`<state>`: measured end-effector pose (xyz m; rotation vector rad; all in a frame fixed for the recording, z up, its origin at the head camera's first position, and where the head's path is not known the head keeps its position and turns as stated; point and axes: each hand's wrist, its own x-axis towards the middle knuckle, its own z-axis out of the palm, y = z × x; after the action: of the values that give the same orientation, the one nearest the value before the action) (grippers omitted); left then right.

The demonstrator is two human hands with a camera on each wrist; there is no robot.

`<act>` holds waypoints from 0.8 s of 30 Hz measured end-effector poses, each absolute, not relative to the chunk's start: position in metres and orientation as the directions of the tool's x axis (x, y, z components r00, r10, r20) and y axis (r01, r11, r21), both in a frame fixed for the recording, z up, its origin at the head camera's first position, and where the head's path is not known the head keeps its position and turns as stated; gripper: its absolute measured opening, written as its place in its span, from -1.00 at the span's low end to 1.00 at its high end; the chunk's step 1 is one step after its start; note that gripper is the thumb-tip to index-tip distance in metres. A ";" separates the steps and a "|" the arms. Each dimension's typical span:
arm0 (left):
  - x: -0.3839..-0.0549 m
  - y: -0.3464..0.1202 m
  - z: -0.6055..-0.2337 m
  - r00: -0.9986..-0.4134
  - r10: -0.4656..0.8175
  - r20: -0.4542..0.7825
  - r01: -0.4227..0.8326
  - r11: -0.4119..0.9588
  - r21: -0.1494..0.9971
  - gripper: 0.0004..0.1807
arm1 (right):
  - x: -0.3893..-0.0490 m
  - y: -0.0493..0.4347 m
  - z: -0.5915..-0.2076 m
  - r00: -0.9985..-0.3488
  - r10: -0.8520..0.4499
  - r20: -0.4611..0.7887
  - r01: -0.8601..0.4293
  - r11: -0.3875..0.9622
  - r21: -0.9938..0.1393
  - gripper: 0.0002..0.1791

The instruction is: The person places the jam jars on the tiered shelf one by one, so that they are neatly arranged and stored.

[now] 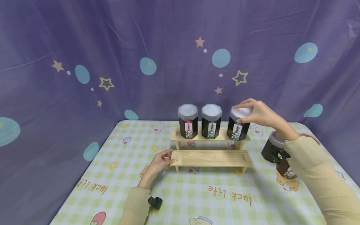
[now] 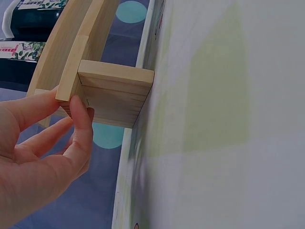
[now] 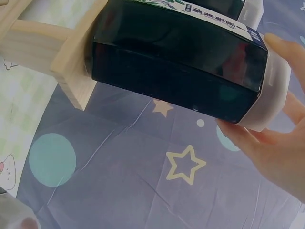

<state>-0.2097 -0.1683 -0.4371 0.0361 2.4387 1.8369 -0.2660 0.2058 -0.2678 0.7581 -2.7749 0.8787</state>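
A two-tier wooden shelf (image 1: 211, 157) stands on the table. My left hand (image 1: 157, 164) pinches the left end of its lower board between thumb and fingers, as the left wrist view (image 2: 52, 143) shows close up. On the upper tier stand two black octagonal jars with whitish lids, a red-labelled jar (image 1: 188, 126) and a middle jar (image 1: 211, 126). At that tier's right end is a third such jar (image 1: 237, 129), slightly tilted. My right hand (image 1: 260, 114) grips it by the lid from above. Its base is at the board (image 3: 76, 62), but whether it rests fully there I cannot tell.
Right of the shelf stands another dark jar (image 1: 271, 150), partly behind my right forearm. A dark patterned object (image 1: 289, 173) shows below it, mostly hidden by the sleeve. A green checked cloth (image 1: 180, 200) covers the table. A purple curtain (image 1: 168, 37) hangs close behind.
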 end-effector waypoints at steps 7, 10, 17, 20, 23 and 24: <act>-0.210 -0.168 -0.438 -0.996 0.069 -0.049 -0.028 0.273 0.962 -0.48 | -0.275 0.201 -0.268 -0.864 -0.433 0.258 -0.503 0.701 -0.506 -0.48; -0.209 -0.168 -0.437 -0.996 0.074 -0.049 -0.027 0.267 0.963 -0.48 | -0.279 0.200 -0.269 -0.857 -0.441 0.265 -0.513 0.697 -0.500 -0.48; -0.195 -0.163 -0.411 -0.992 0.118 -0.053 -0.019 0.274 0.962 -0.48 | -0.285 0.197 -0.271 -0.845 -0.469 0.256 -0.530 0.681 -0.505 -0.48; -0.194 -0.164 -0.411 -0.991 0.125 -0.050 -0.014 0.271 0.962 -0.48 | -0.288 0.198 -0.271 -0.845 -0.475 0.244 -0.529 0.680 -0.508 -0.48; -0.201 -0.167 -0.420 -0.990 0.127 -0.056 -0.022 0.258 0.966 -0.46 | -0.289 0.199 -0.271 -0.846 -0.482 0.227 -0.524 0.676 -0.518 -0.48; -0.203 -0.168 -0.423 -0.991 0.122 -0.058 -0.025 0.256 0.966 -0.46 | -0.289 0.200 -0.271 -0.845 -0.487 0.221 -0.524 0.673 -0.522 -0.48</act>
<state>-0.2031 -0.1681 -0.4228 0.0929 2.3913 1.8437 -0.2891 0.1998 -0.2707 0.8518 -2.8148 0.9090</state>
